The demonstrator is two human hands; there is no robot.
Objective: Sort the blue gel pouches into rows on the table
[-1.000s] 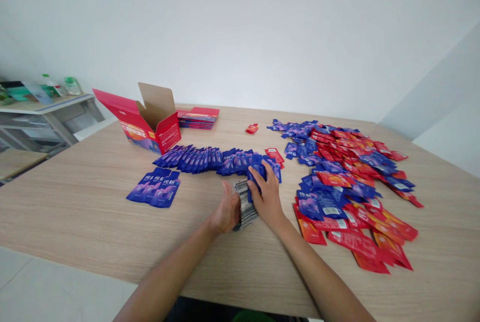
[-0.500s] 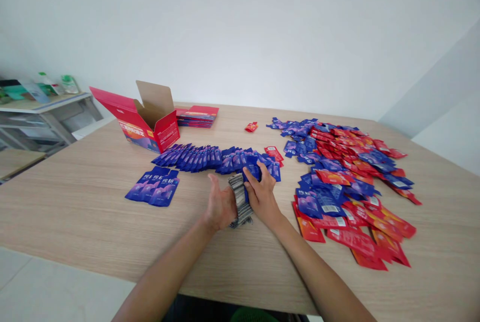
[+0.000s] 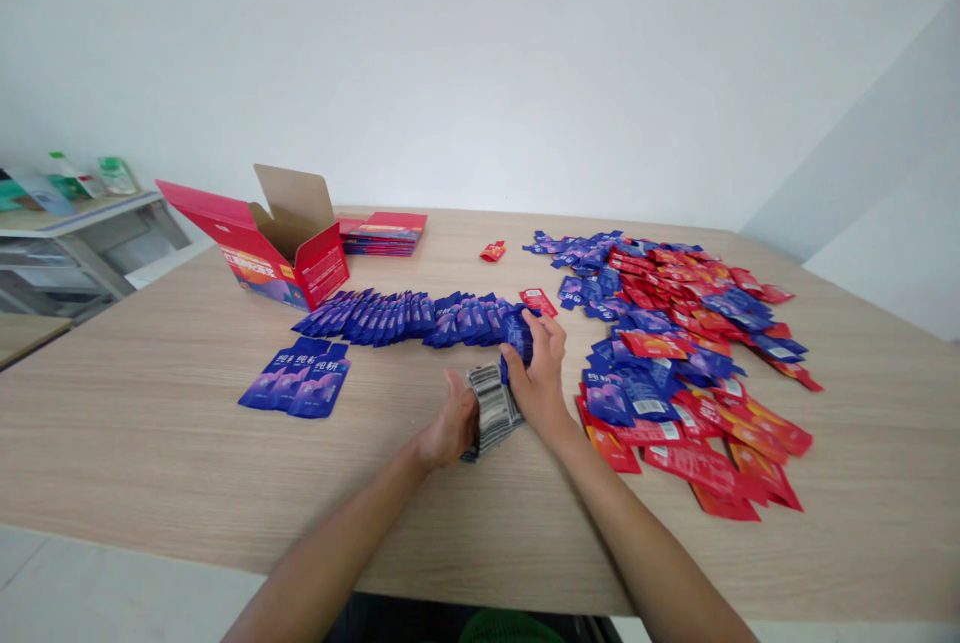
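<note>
Both hands work near the middle of the wooden table (image 3: pixel 150 423). The left hand (image 3: pixel 454 423) is curled around the near end of a stack of sachets (image 3: pixel 491 410), seen edge-on w/ silver-grey edges; thumb on top, fingers closed on the side. The right hand (image 3: pixel 541 378) holds the far end of the same stack, thumb pressing the stack, fingers half-open and stretched fwd over the last blue sachet of the row (image 3: pixel 420 316). So the stack sits between the 2 hands, tilted, its lower edge touching or very close to the table; I cannot tell which.

The row of blue sachets runs from the right hand to the left, overlapped like fallen dominoes, and ends just beside the open red carton (image 3: pixel 281 253). The carton's brown flap stands up. Behind the carton lies a flat pile of red boxes (image 3: pixel 382 231).

Approx. in front of the row, on the left side, 3 blue sachets (image 3: pixel 296 383) lie flat, side by side, faces up.

To the right of the hands is a big loose heap of mixed red & blue sachets (image 3: pixel 682 343), spread wide, near the right hand. One single red sachet (image 3: pixel 538 301) lies just beyond the right fingers. Another small red one (image 3: pixel 493 250) lies alone, further back.

At far left, apart from the table, stands a grey shelf (image 3: pixel 82 223) w/ some green items on top.
</note>
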